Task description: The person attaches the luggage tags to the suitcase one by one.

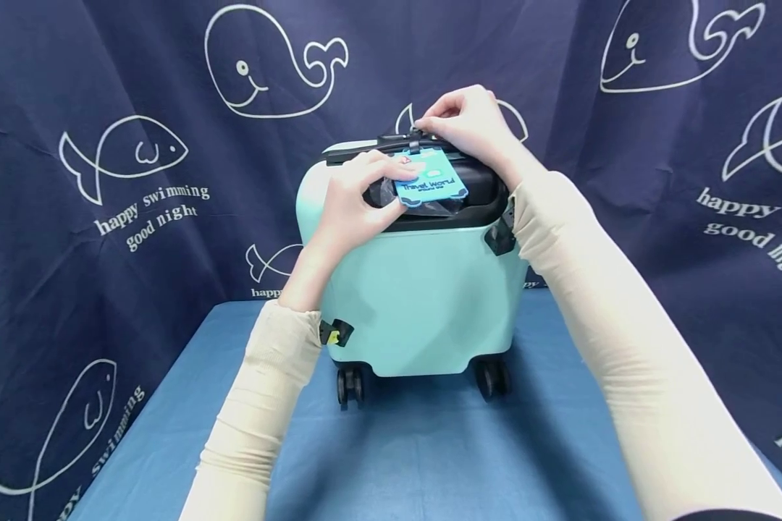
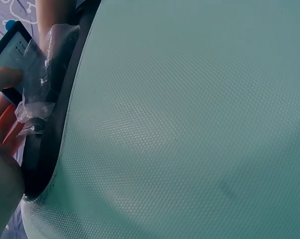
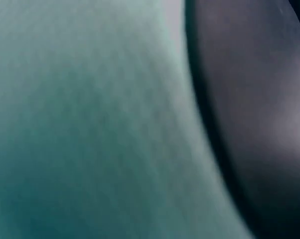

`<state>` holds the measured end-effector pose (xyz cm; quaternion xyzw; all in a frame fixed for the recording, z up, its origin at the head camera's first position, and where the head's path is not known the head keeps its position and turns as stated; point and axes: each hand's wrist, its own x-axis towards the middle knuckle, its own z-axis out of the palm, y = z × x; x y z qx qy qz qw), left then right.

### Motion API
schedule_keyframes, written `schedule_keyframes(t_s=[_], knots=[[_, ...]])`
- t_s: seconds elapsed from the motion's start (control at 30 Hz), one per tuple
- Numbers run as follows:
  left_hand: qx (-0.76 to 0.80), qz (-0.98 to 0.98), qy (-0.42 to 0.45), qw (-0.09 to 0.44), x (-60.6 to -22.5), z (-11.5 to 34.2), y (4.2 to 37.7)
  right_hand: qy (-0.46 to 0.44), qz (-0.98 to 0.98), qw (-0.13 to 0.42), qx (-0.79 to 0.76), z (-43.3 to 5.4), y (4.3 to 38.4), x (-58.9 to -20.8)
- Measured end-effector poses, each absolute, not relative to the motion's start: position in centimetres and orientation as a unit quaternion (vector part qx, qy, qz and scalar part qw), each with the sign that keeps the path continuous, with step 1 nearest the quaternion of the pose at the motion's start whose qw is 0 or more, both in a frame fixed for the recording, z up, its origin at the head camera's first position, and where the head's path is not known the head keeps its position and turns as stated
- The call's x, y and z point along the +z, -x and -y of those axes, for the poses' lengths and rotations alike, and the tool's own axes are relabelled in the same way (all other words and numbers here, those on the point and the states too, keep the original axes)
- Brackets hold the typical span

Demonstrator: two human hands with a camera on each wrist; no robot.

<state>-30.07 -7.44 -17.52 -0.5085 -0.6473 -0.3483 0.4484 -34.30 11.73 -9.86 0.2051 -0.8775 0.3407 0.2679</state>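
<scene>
A mint-green suitcase (image 1: 423, 304) stands upright on its wheels, with a black panel and handle across its top. Against that panel lies a blue luggage tag (image 1: 433, 184) printed "Travel World". My left hand (image 1: 358, 199) pinches the tag's left edge, fingers on the printed face and thumb behind. In the left wrist view, the tag's back (image 2: 13, 50) shows a pale card, with clear plastic wrap (image 2: 43, 74) beside it. My right hand (image 1: 474, 124) pinches the tag's black strap (image 1: 415, 142) at the handle. Only the suitcase shell (image 3: 90, 119) and black panel fill the right wrist view.
Blue cloth (image 1: 423, 441) covers the table under the suitcase. Black caster wheels (image 1: 350, 386) show at its base. Close behind hangs a dark blue curtain (image 1: 391, 65) with white whale and fish drawings.
</scene>
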Motion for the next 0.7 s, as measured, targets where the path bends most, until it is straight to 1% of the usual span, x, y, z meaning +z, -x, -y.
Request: schedule_keyframes(t_s=[0.1, 0.3, 0.4, 0.47, 0.53, 0.63, 0.7], knots=[[-0.352, 0.648, 0.508, 0.444, -17.5, 7.8, 30.2, -0.211, 0.878, 0.286, 0.32, -11.4, 34.4, -9.8], [-0.342, 0.661, 0.515, 0.426, -17.3, 8.2, 29.9, -0.207, 0.893, 0.281, 0.285, -11.8, 33.5, -9.8], [-0.326, 0.67, 0.514, 0.426, -17.4, 8.5, 29.4, -0.221, 0.881, 0.301, 0.291, -12.5, 32.6, -10.2], [-0.317, 0.668, 0.511, 0.438, -17.6, 8.7, 29.1, -0.234, 0.862, 0.329, 0.307, -13.2, 31.8, -10.7], [-0.314, 0.656, 0.5, 0.471, -17.9, 9.0, 28.6, -0.253, 0.836, 0.367, 0.321, -14.2, 30.9, -11.3], [-0.351, 0.628, 0.466, 0.516, -18.3, 9.7, 27.3, -0.267, 0.794, 0.432, 0.335, -15.9, 29.4, -12.3], [-0.374, 0.634, 0.428, 0.525, -18.8, 10.6, 26.0, -0.274, 0.767, 0.476, 0.333, -16.9, 28.3, -13.2]])
